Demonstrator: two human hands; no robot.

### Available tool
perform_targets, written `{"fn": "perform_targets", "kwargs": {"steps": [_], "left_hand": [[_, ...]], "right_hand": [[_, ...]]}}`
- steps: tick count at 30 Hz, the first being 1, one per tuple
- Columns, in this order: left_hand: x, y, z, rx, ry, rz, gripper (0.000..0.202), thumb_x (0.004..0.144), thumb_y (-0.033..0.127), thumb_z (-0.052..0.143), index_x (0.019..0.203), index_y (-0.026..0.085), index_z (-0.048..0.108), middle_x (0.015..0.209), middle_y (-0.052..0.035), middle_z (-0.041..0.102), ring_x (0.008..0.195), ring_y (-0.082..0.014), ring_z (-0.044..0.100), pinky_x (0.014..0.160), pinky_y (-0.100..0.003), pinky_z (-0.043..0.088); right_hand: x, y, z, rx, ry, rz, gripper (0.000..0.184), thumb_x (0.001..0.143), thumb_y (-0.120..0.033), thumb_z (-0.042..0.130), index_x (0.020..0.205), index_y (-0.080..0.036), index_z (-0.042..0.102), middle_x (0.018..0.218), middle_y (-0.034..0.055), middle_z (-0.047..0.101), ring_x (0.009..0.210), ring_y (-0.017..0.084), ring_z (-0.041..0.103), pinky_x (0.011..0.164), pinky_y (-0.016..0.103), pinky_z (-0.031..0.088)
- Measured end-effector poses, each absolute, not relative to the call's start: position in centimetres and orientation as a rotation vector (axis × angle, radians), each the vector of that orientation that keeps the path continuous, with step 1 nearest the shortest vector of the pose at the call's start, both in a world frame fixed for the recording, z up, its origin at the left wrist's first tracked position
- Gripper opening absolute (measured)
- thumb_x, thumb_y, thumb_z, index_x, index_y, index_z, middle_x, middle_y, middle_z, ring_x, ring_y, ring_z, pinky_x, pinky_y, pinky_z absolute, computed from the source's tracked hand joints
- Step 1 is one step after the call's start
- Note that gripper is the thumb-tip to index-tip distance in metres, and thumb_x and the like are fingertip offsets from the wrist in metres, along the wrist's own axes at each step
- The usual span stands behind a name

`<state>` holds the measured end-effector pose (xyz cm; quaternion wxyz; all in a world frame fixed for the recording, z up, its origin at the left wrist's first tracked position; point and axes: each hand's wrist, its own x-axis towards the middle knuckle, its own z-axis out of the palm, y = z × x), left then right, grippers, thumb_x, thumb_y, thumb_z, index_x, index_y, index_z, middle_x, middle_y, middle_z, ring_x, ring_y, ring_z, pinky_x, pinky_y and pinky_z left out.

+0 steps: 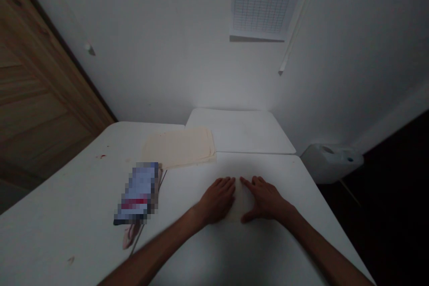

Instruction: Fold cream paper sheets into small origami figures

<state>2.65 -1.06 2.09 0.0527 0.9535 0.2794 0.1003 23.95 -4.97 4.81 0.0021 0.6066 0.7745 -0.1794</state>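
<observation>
A thin pale sheet (pixel 238 201), faint against the white table, lies between and partly under my hands; it looks like paper. My left hand (pixel 219 201) rests on its left side, palm down, fingers lying forward and close together, thumb tucked low and hard to see. On the right edge of the sheet, my right hand (pixel 264 199) presses with its fingertips, its thumb spread wide from the index finger. Neither hand grips anything that I can see.
Left of my hands lies a stack of cream sheets (pixel 181 145). Nearer stands a blurred-out blue and pink item (pixel 137 192) over a pinkish object (pixel 130 234). The white table (pixel 83 187) meets a wall with a printed chart (pixel 263 6). A white container (pixel 331 161) is beyond the right edge.
</observation>
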Motion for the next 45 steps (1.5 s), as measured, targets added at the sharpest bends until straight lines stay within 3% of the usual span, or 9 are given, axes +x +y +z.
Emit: {"fn": "perform_targets", "kwargs": {"steps": [5,20,24,29,32,35,39,42,45], "left_hand": [[3.0,-1.4,2.2,2.873,0.801,0.340,0.046,0.092,0.029,0.037,0.137,0.016,0.037,0.148,-0.0123,0.036,0.135,-0.0256,0.034,0.109,-0.044,0.025],[-1.3,-1.4,2.2,2.790,1.006,0.306,0.071,0.086,0.058,0.045,0.141,0.013,0.034,0.151,-0.0150,0.030,0.137,-0.0300,0.030,0.112,-0.045,0.020],[-1.8,-1.3,2.1,2.820,0.943,0.244,0.086,0.083,0.067,0.045,0.146,0.012,0.024,0.153,-0.0158,0.022,0.140,-0.0290,0.023,0.114,-0.045,0.015],[-2.6,-1.3,2.4,2.837,0.877,0.203,0.088,0.084,0.069,0.039,0.149,0.015,0.013,0.155,-0.0139,0.017,0.142,-0.0277,0.016,0.115,-0.046,0.009],[-2.4,-1.2,2.7,2.820,0.891,0.228,0.086,0.083,0.067,0.046,0.147,0.016,0.021,0.153,-0.0140,0.023,0.141,-0.0283,0.021,0.114,-0.046,0.013],[-1.4,-0.7,2.6,2.761,0.992,0.345,0.062,0.087,0.054,0.051,0.135,0.017,0.042,0.146,-0.0124,0.039,0.133,-0.0276,0.035,0.110,-0.045,0.024],[0.1,0.5,2.5,2.627,1.111,0.458,0.025,0.084,0.032,0.060,0.105,0.019,0.060,0.123,-0.0091,0.057,0.115,-0.0262,0.050,0.097,-0.041,0.038],[0.6,1.4,2.5,2.515,1.140,0.539,0.036,0.075,0.030,0.070,0.108,0.019,0.058,0.114,-0.0079,0.059,0.107,-0.0256,0.052,0.092,-0.039,0.041],[0.7,1.8,2.4,2.458,1.139,0.573,0.044,0.071,0.028,0.073,0.111,0.020,0.057,0.111,-0.0073,0.057,0.103,-0.0254,0.052,0.091,-0.040,0.041]], "right_hand": [[23.9,-5.1,5.0,1.902,2.443,-0.548,0.130,0.039,-0.073,0.077,0.148,-0.024,0.025,0.123,0.0164,0.048,0.116,0.037,0.042,0.095,0.046,0.036],[24.0,-5.1,4.7,1.910,2.410,-0.527,0.128,0.040,-0.073,0.077,0.148,-0.025,0.025,0.129,0.0173,0.045,0.120,0.038,0.040,0.097,0.047,0.033],[24.0,-5.0,4.8,1.900,2.396,-0.535,0.130,0.039,-0.074,0.077,0.148,-0.025,0.024,0.127,0.0172,0.046,0.119,0.038,0.041,0.096,0.048,0.033],[24.0,-5.0,4.7,1.905,2.407,-0.548,0.131,0.040,-0.073,0.077,0.149,-0.023,0.023,0.129,0.0181,0.045,0.121,0.039,0.039,0.098,0.048,0.033],[24.1,-5.0,4.6,1.902,2.413,-0.575,0.131,0.040,-0.072,0.077,0.148,-0.023,0.023,0.129,0.0177,0.044,0.120,0.038,0.039,0.098,0.047,0.033],[24.4,-4.7,4.6,1.880,2.440,-0.599,0.132,0.038,-0.071,0.079,0.148,-0.022,0.025,0.130,0.0174,0.044,0.120,0.038,0.040,0.099,0.046,0.033],[24.5,-3.8,5.0,1.887,2.531,-0.613,0.100,0.058,-0.066,0.074,0.141,-0.021,0.039,0.123,0.0145,0.050,0.114,0.032,0.046,0.097,0.042,0.036],[24.2,-3.0,5.4,1.921,2.596,-0.585,0.067,0.071,-0.053,0.070,0.129,-0.023,0.051,0.116,0.0113,0.054,0.110,0.028,0.049,0.094,0.039,0.038],[24.0,-2.4,5.5,1.958,2.617,-0.597,0.058,0.067,-0.045,0.075,0.118,-0.024,0.056,0.112,0.0082,0.055,0.108,0.026,0.050,0.092,0.037,0.039]]}}
